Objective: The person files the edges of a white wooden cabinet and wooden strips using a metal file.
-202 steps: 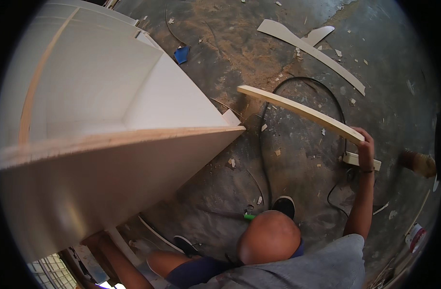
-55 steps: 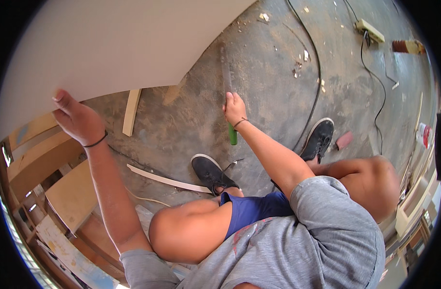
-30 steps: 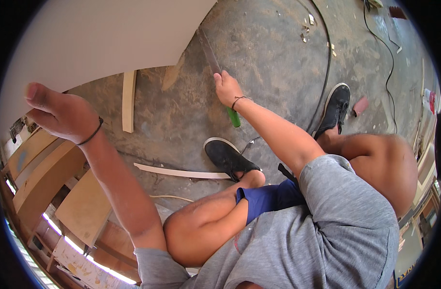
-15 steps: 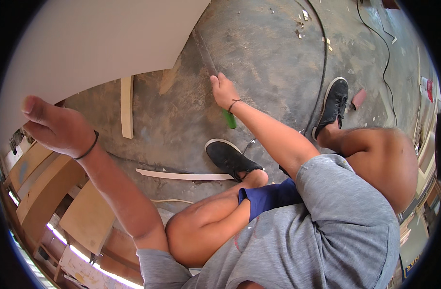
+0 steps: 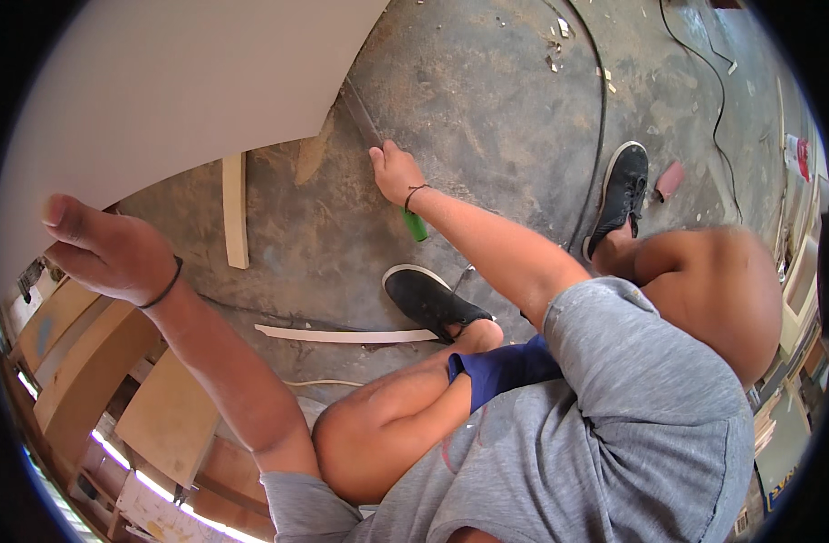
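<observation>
Crouched on the dusty concrete floor (image 5: 487, 118), my right hand (image 5: 398, 172) closes around a green-handled tool (image 5: 415, 223), light and rigid, while my open left hand (image 5: 106, 249) steadies the large, stiff white panel (image 5: 179, 81), probably heavy.

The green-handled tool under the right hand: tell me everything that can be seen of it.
The green-handled tool lies on the dusty concrete floor. Its bright green, plastic-looking handle sticks out below the wrist of the right hand, which rests on its middle and hides it. Beyond the fingers a long, flat, dark grey blade that looks like metal runs up and to the left, its far end passing under the edge of the large white panel. Whether the hand grips it or just presses on it cannot be told.
</observation>
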`<state>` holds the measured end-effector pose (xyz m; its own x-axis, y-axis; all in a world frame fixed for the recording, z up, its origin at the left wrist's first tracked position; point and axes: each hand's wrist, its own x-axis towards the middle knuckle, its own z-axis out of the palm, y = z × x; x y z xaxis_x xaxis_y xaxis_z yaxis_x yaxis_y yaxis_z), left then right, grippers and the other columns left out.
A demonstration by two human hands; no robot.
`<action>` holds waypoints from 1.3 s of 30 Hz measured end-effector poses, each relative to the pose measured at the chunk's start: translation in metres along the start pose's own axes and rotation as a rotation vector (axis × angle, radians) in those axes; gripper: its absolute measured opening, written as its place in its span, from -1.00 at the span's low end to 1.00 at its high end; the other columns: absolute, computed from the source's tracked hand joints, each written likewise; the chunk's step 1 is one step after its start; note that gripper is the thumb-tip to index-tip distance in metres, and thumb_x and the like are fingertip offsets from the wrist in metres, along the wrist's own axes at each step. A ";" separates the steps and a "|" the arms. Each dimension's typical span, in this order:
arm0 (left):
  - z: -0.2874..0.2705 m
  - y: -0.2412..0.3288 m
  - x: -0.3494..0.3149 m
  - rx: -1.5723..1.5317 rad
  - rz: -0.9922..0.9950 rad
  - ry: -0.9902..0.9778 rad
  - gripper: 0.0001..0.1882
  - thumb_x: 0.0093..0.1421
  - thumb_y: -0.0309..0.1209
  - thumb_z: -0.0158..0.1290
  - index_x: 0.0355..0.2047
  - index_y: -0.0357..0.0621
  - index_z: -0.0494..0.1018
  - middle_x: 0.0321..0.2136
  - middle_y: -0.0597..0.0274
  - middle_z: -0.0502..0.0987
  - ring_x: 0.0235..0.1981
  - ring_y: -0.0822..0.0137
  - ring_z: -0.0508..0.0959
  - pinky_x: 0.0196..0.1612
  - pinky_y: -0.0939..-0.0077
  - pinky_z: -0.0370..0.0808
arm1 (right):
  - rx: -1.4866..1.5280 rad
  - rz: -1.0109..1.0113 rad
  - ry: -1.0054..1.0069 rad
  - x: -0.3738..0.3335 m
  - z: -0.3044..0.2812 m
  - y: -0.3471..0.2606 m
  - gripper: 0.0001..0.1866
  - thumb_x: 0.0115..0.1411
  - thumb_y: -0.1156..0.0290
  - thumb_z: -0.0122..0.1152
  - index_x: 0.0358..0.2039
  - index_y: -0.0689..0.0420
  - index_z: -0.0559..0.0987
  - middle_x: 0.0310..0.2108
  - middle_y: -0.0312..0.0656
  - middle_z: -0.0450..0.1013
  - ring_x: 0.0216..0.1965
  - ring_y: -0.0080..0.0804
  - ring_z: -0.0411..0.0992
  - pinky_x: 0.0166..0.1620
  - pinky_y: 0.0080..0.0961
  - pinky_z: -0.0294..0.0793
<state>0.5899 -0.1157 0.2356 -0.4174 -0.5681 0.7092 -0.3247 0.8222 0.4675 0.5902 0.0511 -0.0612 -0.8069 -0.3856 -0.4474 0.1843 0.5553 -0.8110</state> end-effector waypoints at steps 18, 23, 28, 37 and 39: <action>-0.006 -0.002 0.001 -0.127 -0.058 -0.132 -0.25 0.16 0.19 -0.24 -0.09 -0.40 0.23 -0.20 0.00 0.39 -0.24 0.27 0.48 -0.23 0.42 0.50 | 0.023 0.047 -0.017 -0.004 0.008 -0.010 -0.60 0.23 0.14 -0.20 -0.33 0.30 0.35 -0.39 0.25 0.40 -0.28 0.25 0.34 -0.20 -0.04 0.30; -0.008 0.004 0.000 -0.134 -0.090 -0.127 -0.26 0.16 0.17 -0.23 -0.05 -0.38 0.20 -0.18 0.00 0.37 -0.19 0.25 0.47 -0.20 0.41 0.50 | 0.083 0.076 0.040 -0.003 0.028 -0.014 -0.60 0.23 0.15 -0.21 -0.35 0.30 0.36 -0.40 0.27 0.40 -0.28 0.27 0.34 -0.19 -0.04 0.30; -0.012 -0.001 0.001 -0.122 -0.161 -0.111 -0.27 0.16 0.17 -0.22 -0.11 -0.39 0.22 -0.18 0.01 0.37 -0.18 0.23 0.48 -0.16 0.34 0.54 | 0.098 -0.006 0.067 -0.003 0.020 0.006 -0.60 0.24 0.14 -0.20 -0.36 0.29 0.35 -0.40 0.24 0.39 -0.28 0.24 0.33 -0.21 -0.06 0.29; -0.010 0.002 0.001 -0.176 -0.135 -0.149 -0.23 0.14 0.16 -0.17 -0.27 -0.56 0.22 -0.24 -0.13 0.37 -0.21 0.17 0.48 -0.10 0.28 0.52 | 0.080 0.045 -0.006 -0.024 0.023 -0.003 -0.59 0.22 0.13 -0.19 -0.40 0.30 0.34 -0.44 0.24 0.39 -0.31 0.25 0.33 -0.23 -0.04 0.28; -0.010 0.000 0.001 -0.187 -0.116 -0.132 -0.24 0.15 0.15 -0.16 -0.26 -0.56 0.22 -0.24 -0.13 0.37 -0.23 0.18 0.48 -0.12 0.29 0.53 | 0.057 0.035 -0.035 -0.021 0.027 -0.006 -0.59 0.22 0.14 -0.19 -0.38 0.30 0.35 -0.42 0.26 0.39 -0.29 0.25 0.34 -0.22 -0.04 0.29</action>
<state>0.5983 -0.1155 0.2417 -0.4977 -0.6488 0.5757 -0.2199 0.7364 0.6398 0.6209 0.0355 -0.0571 -0.7796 -0.3923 -0.4882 0.2447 0.5267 -0.8141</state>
